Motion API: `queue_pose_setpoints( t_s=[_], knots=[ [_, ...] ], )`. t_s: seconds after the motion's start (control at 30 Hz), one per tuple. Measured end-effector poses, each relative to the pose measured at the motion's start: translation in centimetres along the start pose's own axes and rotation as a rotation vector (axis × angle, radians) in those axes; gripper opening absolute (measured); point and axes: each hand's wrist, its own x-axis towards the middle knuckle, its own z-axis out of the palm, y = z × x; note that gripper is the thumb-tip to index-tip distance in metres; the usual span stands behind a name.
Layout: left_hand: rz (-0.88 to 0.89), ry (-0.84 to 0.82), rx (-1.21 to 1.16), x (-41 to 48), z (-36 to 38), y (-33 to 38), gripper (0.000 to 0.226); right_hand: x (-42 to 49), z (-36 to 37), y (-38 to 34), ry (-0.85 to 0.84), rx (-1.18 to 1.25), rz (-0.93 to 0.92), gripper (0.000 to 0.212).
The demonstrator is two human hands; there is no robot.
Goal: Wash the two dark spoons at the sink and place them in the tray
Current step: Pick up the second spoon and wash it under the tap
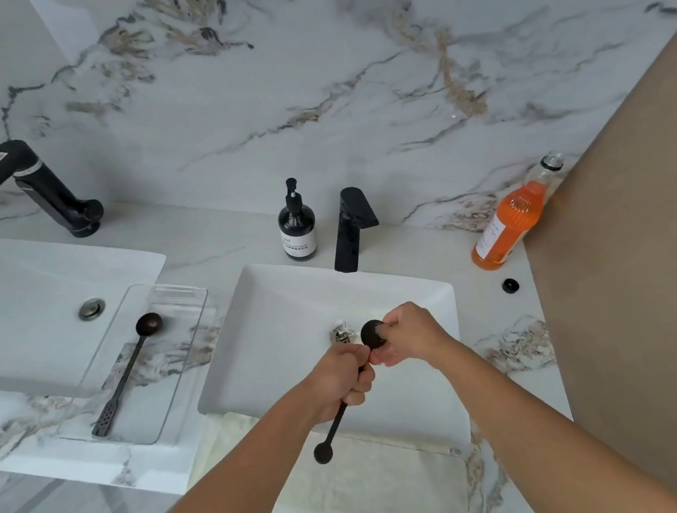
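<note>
Over the white sink [283, 304] I hold a dark spoon [338, 418] with a round end on its handle. My left hand [342, 378] is closed around the handle. My right hand [411, 334] pinches the round bowl of that spoon, just beside the drain [340, 334]. No water stream is visible from the black tap [351, 229]. A second dark spoon [130, 370] with a perforated flat handle end lies diagonally in the clear tray [183, 299], which sits on the counter left of the sink.
A black soap pump bottle [297, 227] stands behind the sink beside the tap. An orange bottle [510, 224] leans at the right, with a small black cap [510, 285] near it. A second sink [17, 301] and tap [25, 186] lie at left. A pale towel [375, 480] hangs over the front edge.
</note>
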Motion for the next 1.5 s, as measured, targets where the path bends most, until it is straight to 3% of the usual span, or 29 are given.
queue_pose_setpoints(
  t_s=[0.1, 0.2, 0.37, 0.47, 0.57, 0.7, 0.9, 1.0, 1.13, 1.23, 1.33, 1.4, 1.5],
  knots=[
    [-0.009, -0.047, 0.101, -0.1, 0.0, -0.2, 0.031, 0.1, -0.8, 0.4, -0.159, 0.152, 0.019, 0.018],
    [-0.023, -0.108, 0.192, -0.3, 0.0, -0.2, 0.03, -0.2, -1.8, 0.8, -0.219, 0.131, 0.032, 0.009],
    [-0.12, -0.202, 0.15, -0.4, -0.7, 0.2, 0.029, -0.5, -2.9, 0.9, -0.431, 0.092, 0.116, 0.023],
    [-0.128, -0.194, 0.147, -0.3, -0.8, 0.5, 0.029, -0.5, -3.8, 1.0, -0.535, 0.288, 0.174, 0.021],
    [-0.111, -0.195, 0.241, -0.3, -0.4, 0.9, 0.03, -0.4, -3.9, 1.3, -0.512, 0.364, 0.194, 0.019],
    [-0.119, -0.205, 0.412, -0.4, -0.1, 1.8, 0.031, -0.2, -3.5, 2.0, -0.431, 0.225, 0.199, 0.022],
    [-0.153, -0.209, 0.665, -1.0, -0.3, 3.8, 0.026, -0.2, -3.7, 2.4, -0.673, 0.361, 0.188, 0.027],
    [-0.125, -0.101, 0.852, -0.6, -0.1, 5.0, 0.028, 0.0, -2.9, 2.6, -0.596, 0.506, 0.139, 0.026],
    [-0.081, -0.07, 0.93, 0.0, 0.1, 6.0, 0.03, 0.5, -1.9, 3.1, -0.404, 0.506, 0.121, 0.015],
    [-0.033, -0.062, 1.067, 0.4, -0.1, 6.1, 0.033, 0.6, -2.3, 3.1, -0.485, 0.548, 0.158, 0.018],
    [0.061, 0.026, 1.265, 0.6, 0.0, 5.7, 0.029, 0.5, -2.8, 3.1, -0.553, 0.706, 0.138, 0.035],
    [0.126, 0.116, 1.401, 0.6, 0.2, 5.4, 0.028, 0.8, -2.4, 3.2, -0.483, 0.803, 0.099, 0.041],
    [0.198, 0.209, 1.413, 0.4, 0.5, 5.4, 0.032, 0.9, -0.9, 3.2, -0.291, 0.928, 0.068, 0.025]
  ],
)
